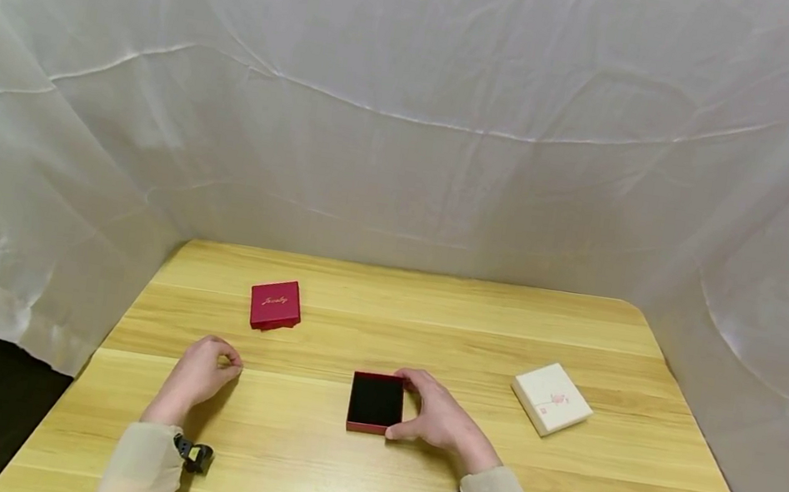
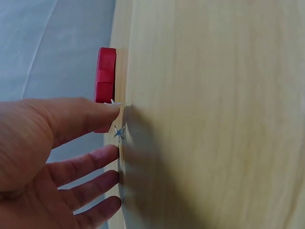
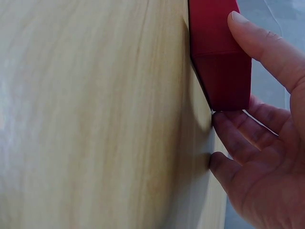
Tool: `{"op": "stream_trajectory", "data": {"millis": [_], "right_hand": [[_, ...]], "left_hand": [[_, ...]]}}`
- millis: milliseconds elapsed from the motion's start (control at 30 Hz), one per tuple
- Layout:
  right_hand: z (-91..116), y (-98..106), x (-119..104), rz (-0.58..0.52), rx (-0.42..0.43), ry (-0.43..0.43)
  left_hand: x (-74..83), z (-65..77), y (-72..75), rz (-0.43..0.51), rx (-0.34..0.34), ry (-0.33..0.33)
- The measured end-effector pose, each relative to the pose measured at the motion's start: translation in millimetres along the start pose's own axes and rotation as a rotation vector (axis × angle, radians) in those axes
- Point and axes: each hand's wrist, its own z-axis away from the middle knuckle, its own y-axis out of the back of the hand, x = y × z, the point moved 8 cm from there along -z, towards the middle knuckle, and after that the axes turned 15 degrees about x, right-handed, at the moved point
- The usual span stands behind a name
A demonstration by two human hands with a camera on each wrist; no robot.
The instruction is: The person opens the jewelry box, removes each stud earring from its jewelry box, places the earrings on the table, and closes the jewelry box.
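Note:
My left hand (image 1: 201, 370) is low over the left side of the table, its thumb and forefinger tips meeting in the head view. Two silver star-shaped jewellery pieces (image 2: 119, 132) show on either side of its thumb in the left wrist view. It appears to pinch the jewellery, though the thumb hides the contact. My right hand (image 1: 442, 415) grips the right side of a red box (image 1: 372, 428) with a black inside. The box stands uncovered on the table, thumb at its near corner and fingers at the far one.
A red lid (image 1: 276, 304) with gold lettering and a ribbon bow lies at the back left. To the right is a white box (image 1: 552, 398) with a pink print. Pale cloth (image 1: 405, 172) hangs behind and beside the wooden table (image 1: 301, 477).

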Motion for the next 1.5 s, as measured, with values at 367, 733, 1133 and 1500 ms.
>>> {"op": "stream_trajectory", "data": {"millis": [367,733,1133,1500], "right_hand": [[0,0,-1,0.002,-0.003,0.001],[-1,1,0,0.006,0.002,0.013],[-2,1,-2,-0.003,0.011,0.035],[-1,0,-2,-0.004,0.006,0.023]], "left_hand": [[-5.0,-1.7,-3.6,0.013,-0.026,0.023],[-8.8,0.1,-2.9,0.083,-0.080,0.108],[-16.7,-18.0,9.2,0.200,-0.087,0.156],[-13.1,-52.8,3.2,0.183,-0.109,0.163]]}}
